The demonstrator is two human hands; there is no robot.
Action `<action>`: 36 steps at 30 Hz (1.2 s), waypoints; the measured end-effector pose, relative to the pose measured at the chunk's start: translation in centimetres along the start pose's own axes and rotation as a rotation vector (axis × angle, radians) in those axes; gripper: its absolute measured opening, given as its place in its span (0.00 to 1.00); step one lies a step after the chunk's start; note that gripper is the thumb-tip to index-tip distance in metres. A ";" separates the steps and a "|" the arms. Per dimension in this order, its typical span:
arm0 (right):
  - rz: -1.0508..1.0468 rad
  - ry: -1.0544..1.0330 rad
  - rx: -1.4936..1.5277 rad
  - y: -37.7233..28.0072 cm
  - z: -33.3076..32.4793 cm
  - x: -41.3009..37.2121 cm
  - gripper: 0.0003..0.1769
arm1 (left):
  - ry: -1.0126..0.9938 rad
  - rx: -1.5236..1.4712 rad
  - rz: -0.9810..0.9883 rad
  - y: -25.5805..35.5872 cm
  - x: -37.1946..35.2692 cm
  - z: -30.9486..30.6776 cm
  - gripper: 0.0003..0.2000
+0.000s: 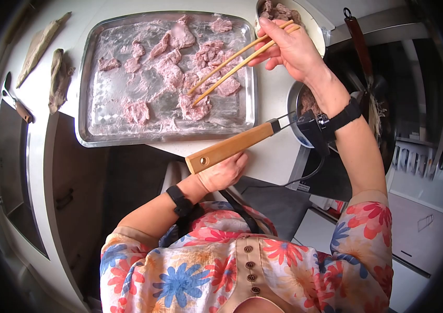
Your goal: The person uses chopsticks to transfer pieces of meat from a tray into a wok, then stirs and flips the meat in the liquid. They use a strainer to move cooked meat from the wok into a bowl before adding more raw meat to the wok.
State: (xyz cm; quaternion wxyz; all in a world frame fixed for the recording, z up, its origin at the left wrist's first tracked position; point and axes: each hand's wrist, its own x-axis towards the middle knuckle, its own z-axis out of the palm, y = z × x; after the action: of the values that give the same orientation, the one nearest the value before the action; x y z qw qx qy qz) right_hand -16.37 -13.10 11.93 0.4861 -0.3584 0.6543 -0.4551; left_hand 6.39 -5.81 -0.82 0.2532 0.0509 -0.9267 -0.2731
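Observation:
Wooden chopsticks are pinched in my right hand, their tips on a floured piece of meat. That piece lies at the lower right of a metal tray dusted with white powder. Several other pink, coated pieces are spread over it. My left hand rests near the counter edge, fingers curled, below a wooden handle. The handle partly hides it, and whether it grips anything is unclear. The handle joins a metal frame reaching toward a pan of browned meat, partly behind my right wrist.
A bowl of meat pieces stands behind my right hand. On the right is a dark stove with a wooden-handled utensil. Two wrapped bundles and a knife-like tool lie at the left. A black cable hangs near the counter edge.

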 end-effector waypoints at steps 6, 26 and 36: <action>-0.121 0.019 -0.004 -0.8 0.7 -0.7 0.17 | -0.008 0.007 0.037 -0.1 0.2 -0.4 0.06; -0.678 0.776 0.286 -3.5 -17.4 -30.8 0.17 | -0.036 0.093 0.005 0.8 0.6 0.5 0.08; -0.364 1.337 0.078 3.2 -25.1 -38.7 0.22 | -0.020 0.175 0.018 1.7 1.2 0.9 0.05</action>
State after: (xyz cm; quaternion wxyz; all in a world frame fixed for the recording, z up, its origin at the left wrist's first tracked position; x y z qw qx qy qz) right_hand -30.12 29.43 23.75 -0.0927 -0.0874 0.7261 -0.6756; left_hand 4.98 -4.23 0.01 0.2409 0.0615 -0.9499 -0.1893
